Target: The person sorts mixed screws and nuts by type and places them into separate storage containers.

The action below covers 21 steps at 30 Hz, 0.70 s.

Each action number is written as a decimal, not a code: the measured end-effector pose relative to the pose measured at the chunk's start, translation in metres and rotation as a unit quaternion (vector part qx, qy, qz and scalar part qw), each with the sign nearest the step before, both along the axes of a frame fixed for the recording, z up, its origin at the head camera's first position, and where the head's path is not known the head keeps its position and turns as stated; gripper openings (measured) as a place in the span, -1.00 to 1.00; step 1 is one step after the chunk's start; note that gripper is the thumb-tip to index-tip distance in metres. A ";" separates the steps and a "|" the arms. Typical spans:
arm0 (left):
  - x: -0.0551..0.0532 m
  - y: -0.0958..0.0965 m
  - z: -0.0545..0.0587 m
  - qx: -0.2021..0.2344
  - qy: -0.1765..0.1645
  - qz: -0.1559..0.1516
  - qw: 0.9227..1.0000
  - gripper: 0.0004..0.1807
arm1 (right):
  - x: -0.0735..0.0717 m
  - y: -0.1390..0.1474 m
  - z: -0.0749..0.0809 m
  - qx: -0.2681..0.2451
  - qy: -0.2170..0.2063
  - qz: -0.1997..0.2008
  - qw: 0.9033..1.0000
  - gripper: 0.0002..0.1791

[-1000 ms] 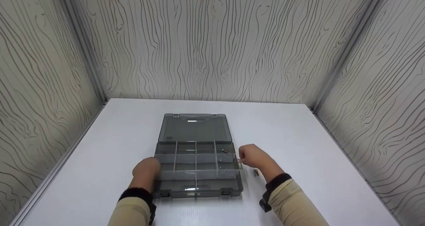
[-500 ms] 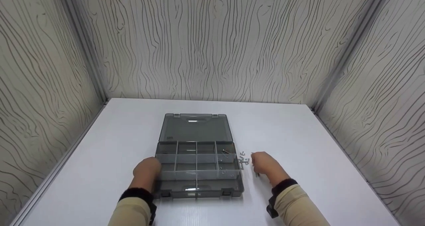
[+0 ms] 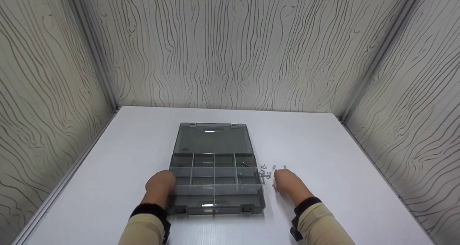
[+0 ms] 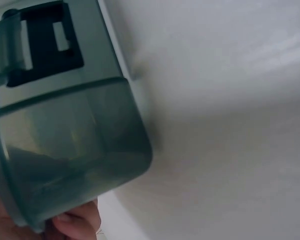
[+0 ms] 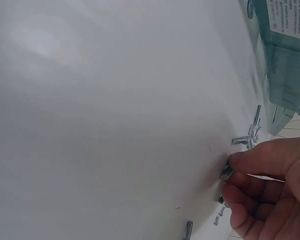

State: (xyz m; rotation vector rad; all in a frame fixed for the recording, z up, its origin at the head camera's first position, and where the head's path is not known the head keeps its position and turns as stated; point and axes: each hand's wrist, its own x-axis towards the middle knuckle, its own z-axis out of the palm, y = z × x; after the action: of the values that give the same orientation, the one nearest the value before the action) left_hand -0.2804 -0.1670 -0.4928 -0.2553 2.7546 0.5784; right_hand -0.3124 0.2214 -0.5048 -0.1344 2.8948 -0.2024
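A grey see-through organiser box [image 3: 215, 173] lies open on the white table [image 3: 323, 148], its lid [image 3: 210, 139] folded back flat. A few small screws lie in its right-hand compartments. My left hand [image 3: 160, 185] grips the box's left side; in the left wrist view a fingertip [image 4: 77, 222] curls under the box corner [image 4: 70, 130] near a black latch [image 4: 40, 45]. Several small metal screws [image 3: 266, 173] lie scattered just right of the box. My right hand [image 3: 285, 182] rests among them and pinches one screw [image 5: 226, 173] between thumb and fingers against the table.
Wood-grain panels wall in the table at the back and both sides. More loose screws [image 5: 250, 135] lie between my right hand and the box [image 5: 285, 60], and one [image 5: 188, 230] lies nearer the wrist. Bare white table stretches to the right and behind the box.
My right hand left the box's right edge and came down onto the table beside it. Loose screws now lie scattered there. The left hand and box stayed put.
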 end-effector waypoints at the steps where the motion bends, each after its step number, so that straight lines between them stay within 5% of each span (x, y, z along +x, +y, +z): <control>1: 0.000 0.000 0.000 0.001 0.002 0.000 1.000 -0.72 | 0.000 0.000 0.000 0.000 0.000 0.002 1.000 -0.73; 13: 0.002 0.000 0.002 0.005 0.006 0.001 1.000 -0.72 | -0.018 -0.009 0.024 -0.037 0.052 0.029 0.998 -0.82; 21: 0.002 0.002 0.002 -0.008 0.007 -0.005 1.000 -0.75 | -0.024 -0.036 0.047 -0.060 0.130 0.062 0.988 -0.94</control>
State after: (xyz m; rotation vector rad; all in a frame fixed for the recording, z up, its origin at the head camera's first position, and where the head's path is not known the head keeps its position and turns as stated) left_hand -0.2785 -0.1652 -0.4910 -0.2409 2.7725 0.5581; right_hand -0.3363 0.1849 -0.4579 -0.3882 3.1176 -0.3618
